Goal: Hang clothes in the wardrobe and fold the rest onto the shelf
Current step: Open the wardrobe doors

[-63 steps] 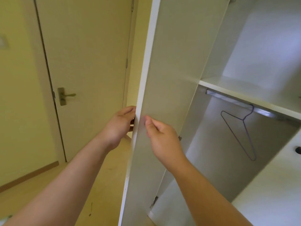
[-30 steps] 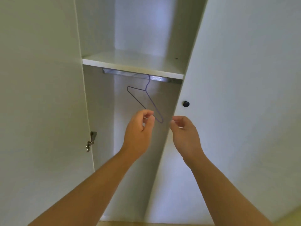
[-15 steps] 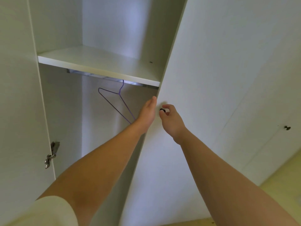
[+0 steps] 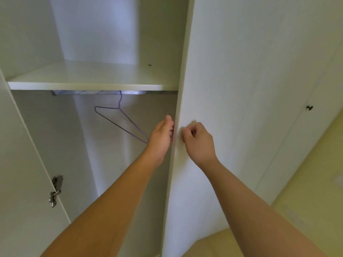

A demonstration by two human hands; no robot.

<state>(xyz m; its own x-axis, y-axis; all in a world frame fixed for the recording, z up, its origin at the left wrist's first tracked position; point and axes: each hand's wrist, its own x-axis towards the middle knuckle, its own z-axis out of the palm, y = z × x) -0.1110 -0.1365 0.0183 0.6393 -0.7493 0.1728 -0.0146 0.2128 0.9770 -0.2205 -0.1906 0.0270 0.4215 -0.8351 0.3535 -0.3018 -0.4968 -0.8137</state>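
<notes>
At the wardrobe's right door (image 4: pixel 241 89), the left hand (image 4: pixel 160 135) hooks its fingers (image 4: pixel 171 129) round the free edge. The right hand (image 4: pixel 197 143) curls tight, apparently pinching a hidden knob. Risk: the door swinging shut would trap the left fingertips. Purple wire hanger (image 4: pixel 118 119) hangs tilted on the rail (image 4: pixel 89 92) beneath the white shelf (image 4: pixel 83 86); no clothes in view.

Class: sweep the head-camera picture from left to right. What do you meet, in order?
Metal hinge → purple wire hanger → left hand → right hand → small dark knob on the far door.
</notes>
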